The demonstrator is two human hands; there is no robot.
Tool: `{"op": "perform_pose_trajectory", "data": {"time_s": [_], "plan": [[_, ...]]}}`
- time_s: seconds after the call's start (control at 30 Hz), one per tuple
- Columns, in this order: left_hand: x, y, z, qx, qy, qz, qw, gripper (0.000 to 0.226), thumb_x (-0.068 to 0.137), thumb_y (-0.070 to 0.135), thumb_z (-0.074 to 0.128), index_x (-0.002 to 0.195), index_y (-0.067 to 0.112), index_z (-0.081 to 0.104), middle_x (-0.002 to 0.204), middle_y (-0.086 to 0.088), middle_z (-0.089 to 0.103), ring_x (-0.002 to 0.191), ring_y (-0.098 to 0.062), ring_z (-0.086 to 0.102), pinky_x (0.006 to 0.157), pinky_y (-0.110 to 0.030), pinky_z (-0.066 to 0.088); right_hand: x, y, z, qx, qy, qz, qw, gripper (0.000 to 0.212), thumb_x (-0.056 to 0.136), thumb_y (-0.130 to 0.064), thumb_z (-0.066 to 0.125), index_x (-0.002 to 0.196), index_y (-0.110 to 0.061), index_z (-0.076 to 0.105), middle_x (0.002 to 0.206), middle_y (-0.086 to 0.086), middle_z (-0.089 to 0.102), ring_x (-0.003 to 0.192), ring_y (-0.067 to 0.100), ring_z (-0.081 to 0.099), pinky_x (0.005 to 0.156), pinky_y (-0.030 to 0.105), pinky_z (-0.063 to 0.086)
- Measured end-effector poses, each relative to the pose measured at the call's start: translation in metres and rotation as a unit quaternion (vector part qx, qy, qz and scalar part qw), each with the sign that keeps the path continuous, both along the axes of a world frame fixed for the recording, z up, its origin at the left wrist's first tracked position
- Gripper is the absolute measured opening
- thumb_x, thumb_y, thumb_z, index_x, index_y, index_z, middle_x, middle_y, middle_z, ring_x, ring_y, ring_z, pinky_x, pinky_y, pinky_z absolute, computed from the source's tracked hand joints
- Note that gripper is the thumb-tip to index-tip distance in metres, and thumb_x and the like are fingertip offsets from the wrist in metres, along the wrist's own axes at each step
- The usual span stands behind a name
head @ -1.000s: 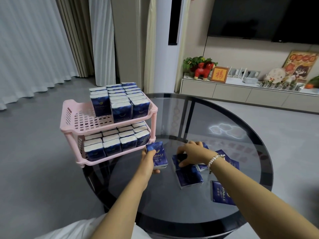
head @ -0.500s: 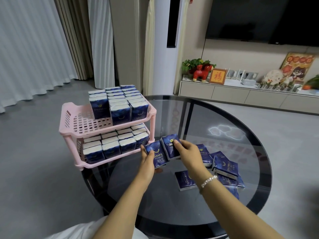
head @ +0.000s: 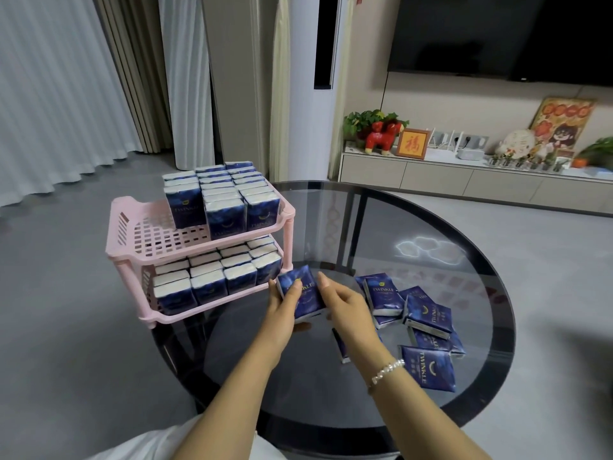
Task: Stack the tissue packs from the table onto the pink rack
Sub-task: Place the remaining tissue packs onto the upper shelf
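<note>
Blue tissue pack [head: 303, 295] sits gripped in my left hand [head: 282, 308]; my right hand [head: 345, 303] hovers released beside it, near the pink rack [head: 132, 240].

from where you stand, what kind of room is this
Most likely a home living room: a wall-mounted TV above a low media cabinet with ornaments, floor-length curtains, and a round glass table.
</note>
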State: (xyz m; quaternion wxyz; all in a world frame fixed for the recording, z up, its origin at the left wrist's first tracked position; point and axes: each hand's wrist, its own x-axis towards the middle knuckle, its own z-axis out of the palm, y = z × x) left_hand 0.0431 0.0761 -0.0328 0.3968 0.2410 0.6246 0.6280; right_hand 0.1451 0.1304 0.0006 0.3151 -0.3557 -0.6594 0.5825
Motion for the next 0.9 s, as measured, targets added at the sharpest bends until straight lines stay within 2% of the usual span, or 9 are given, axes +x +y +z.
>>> {"op": "perform_pose_trajectory", "data": {"time_s": [0.1,0.17,0.23,0.33,0.47,0.53,0.63,0.77,0.9], "plan": [[-0.004,-0.001,0.0,-0.01,-0.01,0.021,1.0,0.063,0.09,0.05,0.052,0.145,0.032,0.028,0.137,-0.002,0.053,0.116,-0.023,0.059,0.092,-0.041,0.052,0.025,0.023,0.001,0.105,-0.184,0.037,0.977,0.03,0.095,-0.028,0.053,0.123,-0.023,0.061,0.119,-0.003,0.065,0.1,0.007,0.061,0.077,0.015,0.045],[-0.007,0.0,-0.004,-0.021,-0.012,0.024,0.999,0.088,0.07,0.068,0.058,0.146,0.039,0.025,0.145,0.0,0.046,0.125,-0.024,0.052,0.106,-0.049,0.04,0.041,0.036,0.001,0.217,-0.346,0.072,0.91,0.035,0.092,-0.026,0.056,0.126,-0.02,0.059,0.126,0.001,0.06,0.11,0.015,0.058,0.087,0.022,0.045],[-0.008,0.003,-0.008,-0.024,-0.012,0.023,0.999,0.102,0.056,0.076,0.057,0.146,0.041,0.023,0.147,0.0,0.044,0.128,-0.024,0.05,0.109,-0.051,0.036,0.052,0.043,-0.003,0.296,-0.453,0.129,0.831,0.039,0.089,-0.028,0.061,0.127,-0.017,0.058,0.13,0.003,0.055,0.116,0.024,0.05,0.096,0.032,0.043],[-0.008,0.004,-0.009,-0.031,-0.015,0.018,0.999,0.103,0.056,0.076,0.058,0.146,0.041,0.023,0.148,0.001,0.043,0.13,-0.024,0.048,0.109,-0.051,0.036,0.059,0.043,-0.009,0.327,-0.493,0.193,0.783,0.043,0.089,-0.032,0.059,0.13,-0.019,0.053,0.131,0.0,0.052,0.111,0.023,0.039,0.096,0.035,0.039],[-0.002,-0.003,0.005,-0.024,0.012,0.018,0.999,0.071,0.09,0.048,0.054,0.15,0.03,0.02,0.148,0.0,0.042,0.128,-0.018,0.048,0.106,-0.032,0.037,0.059,0.038,-0.012,0.365,-0.504,0.172,0.764,0.051,0.088,-0.039,0.058,0.135,-0.024,0.045,0.131,-0.001,0.048,0.113,0.022,0.036,0.097,0.033,0.033],[0.003,-0.006,0.01,-0.02,0.029,0.013,0.999,0.062,0.096,0.036,0.048,0.151,0.028,0.019,0.144,0.003,0.044,0.118,-0.011,0.05,0.092,-0.023,0.036,0.059,0.035,-0.011,0.374,-0.501,0.162,0.764,0.049,0.086,-0.042,0.06,0.13,-0.024,0.047,0.126,0.001,0.047,0.113,0.023,0.036,0.096,0.032,0.032],[0.011,-0.01,0.014,-0.017,0.06,0.001,0.998,0.061,0.097,0.032,0.047,0.151,0.028,0.017,0.142,0.006,0.044,0.105,-0.003,0.049,0.089,-0.019,0.031,0.062,0.031,-0.013,0.363,-0.479,0.149,0.786,0.046,0.084,-0.042,0.062,0.124,-0.027,0.044,0.124,0.003,0.044,0.114,0.024,0.037,0.096,0.032,0.033],[0.015,-0.022,0.013,-0.037,0.075,-0.01,0.996,0.075,0.095,0.038,0.048,0.152,0.031,0.0,0.152,0.01,0.029,0.135,-0.012,0.036,0.099,-0.021,0.024,0.064,0.024,-0.017,0.269,-0.386,0.134,0.872,0.034,0.086,-0.031,0.064,0.114,-0.026,0.046,0.114,0.004,0.047,0.099,0.024,0.052,0.082,0.031,0.045],[0.01,-0.038,0.015,-0.068,0.121,0.01,0.99,0.074,0.096,0.04,0.044,0.151,0.035,-0.005,0.157,0.002,0.02,0.141,-0.019,0.03,0.105,-0.027,0.026,0.065,0.021,-0.012,0.226,-0.26,0.105,0.933,0.021,0.091,-0.021,0.059,0.11,-0.031,0.056,0.109,-0.001,0.047,0.101,0.016,0.052,0.077,0.017,0.041]]}}
